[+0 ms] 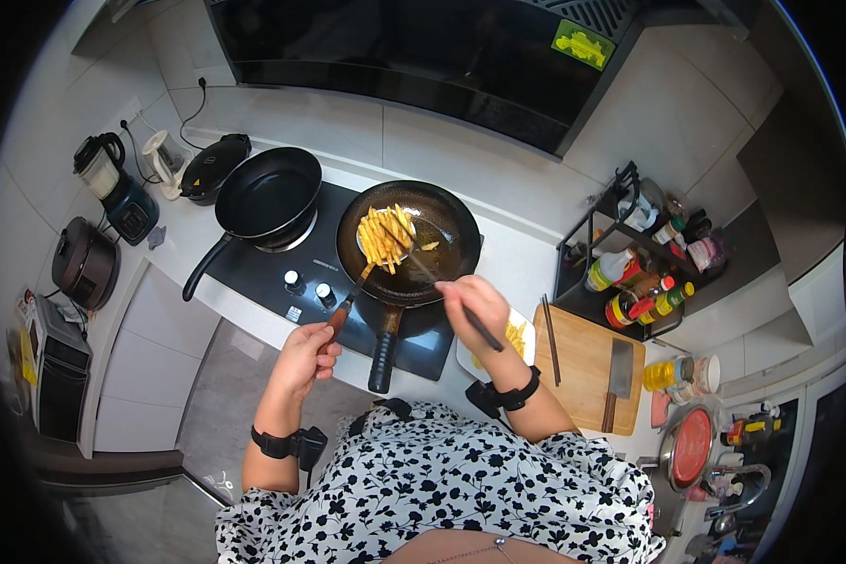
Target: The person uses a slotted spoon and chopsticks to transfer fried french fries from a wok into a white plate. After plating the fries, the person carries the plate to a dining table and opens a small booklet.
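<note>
My left hand (pixel 313 359) grips the wooden handle of a skimmer (pixel 338 317), whose head, heaped with golden French fries (pixel 379 236), is over the left part of a dark wok (pixel 443 211). Oil lies in the wok's bottom, with a loose fry or so in it. My right hand (pixel 474 307) holds dark chopsticks (pixel 426 268), their tips at the fries on the skimmer. The wok's black handle (pixel 382 363) points towards me. Partly behind my right forearm, a white plate (pixel 529 352) holds more pale yellow fries.
A black frying pan (pixel 271 190) sits on the left burner of the black cooktop (pixel 254 278). Right of the plate lies a cutting board (pixel 581 352) with a cleaver (pixel 620 366) and another pair of chopsticks (pixel 551 338). Behind it stands a black rack (pixel 571 282) with bottles.
</note>
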`<state>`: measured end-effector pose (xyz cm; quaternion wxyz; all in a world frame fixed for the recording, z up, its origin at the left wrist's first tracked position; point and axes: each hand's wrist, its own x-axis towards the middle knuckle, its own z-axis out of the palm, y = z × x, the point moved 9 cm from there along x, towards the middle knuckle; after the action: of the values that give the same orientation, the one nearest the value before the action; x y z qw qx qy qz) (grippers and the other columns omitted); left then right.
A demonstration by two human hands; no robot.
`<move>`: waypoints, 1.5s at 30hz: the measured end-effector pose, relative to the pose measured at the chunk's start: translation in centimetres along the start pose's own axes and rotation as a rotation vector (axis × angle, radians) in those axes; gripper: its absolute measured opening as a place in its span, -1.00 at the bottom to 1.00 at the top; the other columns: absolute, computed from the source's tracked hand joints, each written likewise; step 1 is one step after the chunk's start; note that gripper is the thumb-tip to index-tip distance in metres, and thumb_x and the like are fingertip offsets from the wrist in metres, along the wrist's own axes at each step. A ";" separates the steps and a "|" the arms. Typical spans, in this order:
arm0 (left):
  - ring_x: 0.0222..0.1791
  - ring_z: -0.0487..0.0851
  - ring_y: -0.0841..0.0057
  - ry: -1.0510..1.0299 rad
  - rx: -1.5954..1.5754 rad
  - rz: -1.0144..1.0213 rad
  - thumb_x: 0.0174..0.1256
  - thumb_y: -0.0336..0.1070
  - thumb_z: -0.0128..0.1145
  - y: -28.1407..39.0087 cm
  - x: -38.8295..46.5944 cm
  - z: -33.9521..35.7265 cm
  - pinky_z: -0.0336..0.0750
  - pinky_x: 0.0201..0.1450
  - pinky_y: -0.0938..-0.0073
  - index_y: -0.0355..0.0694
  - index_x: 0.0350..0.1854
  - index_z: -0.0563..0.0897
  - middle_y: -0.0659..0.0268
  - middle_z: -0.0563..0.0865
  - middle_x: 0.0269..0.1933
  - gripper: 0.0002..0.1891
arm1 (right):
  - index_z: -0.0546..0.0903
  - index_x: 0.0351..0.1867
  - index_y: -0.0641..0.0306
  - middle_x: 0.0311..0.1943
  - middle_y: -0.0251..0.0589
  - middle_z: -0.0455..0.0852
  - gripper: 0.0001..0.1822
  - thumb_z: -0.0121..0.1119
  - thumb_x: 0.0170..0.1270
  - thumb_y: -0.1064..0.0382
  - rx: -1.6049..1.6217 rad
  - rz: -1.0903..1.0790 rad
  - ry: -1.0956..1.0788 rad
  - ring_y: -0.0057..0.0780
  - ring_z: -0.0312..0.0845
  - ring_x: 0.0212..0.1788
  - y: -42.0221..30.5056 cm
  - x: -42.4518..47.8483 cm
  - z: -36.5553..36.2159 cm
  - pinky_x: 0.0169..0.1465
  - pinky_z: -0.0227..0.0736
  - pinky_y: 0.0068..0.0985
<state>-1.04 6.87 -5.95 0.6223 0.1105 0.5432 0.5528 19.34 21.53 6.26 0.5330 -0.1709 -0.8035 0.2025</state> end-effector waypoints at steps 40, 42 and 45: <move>-0.68 0.24 0.88 0.114 -0.064 0.069 0.46 -0.29 -0.01 0.6 -1.6 -1.8 0.11 -0.71 0.79 -0.36 -0.02 0.49 0.43 0.50 -0.48 -0.77 | 0.61 -0.56 0.43 -0.63 -0.16 0.51 -0.61 0.02 0.47 0.27 -0.076 0.365 0.263 -0.37 0.44 -0.51 8.6 0.8 -5.1 -0.34 0.31 -0.46; -0.67 0.24 0.88 0.103 -0.053 0.071 0.46 -0.28 -0.01 0.7 -1.6 -1.7 0.11 -0.71 0.79 -0.36 -0.01 0.49 0.43 0.50 -0.48 -0.76 | 0.65 -0.53 0.39 -0.61 -0.17 0.52 -0.64 0.04 0.46 0.27 -0.083 0.344 0.283 -0.39 0.43 -0.52 7.4 1.6 -5.9 -0.35 0.32 -0.46; -0.67 0.24 0.88 0.109 -0.043 0.076 0.47 -0.29 -0.02 1.2 -1.5 -0.9 0.11 -0.71 0.79 -0.37 0.03 0.49 0.43 0.50 -0.48 -0.74 | 0.65 -0.52 0.39 -0.62 -0.17 0.52 -0.63 0.04 0.46 0.26 -0.066 0.446 0.176 -0.39 0.42 -0.53 10.7 0.9 -3.5 -0.35 0.31 -0.46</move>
<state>-2.14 5.66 -4.61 0.5724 0.0875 0.5598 0.5927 22.83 31.69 2.79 0.5371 -0.3784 -0.7026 0.2732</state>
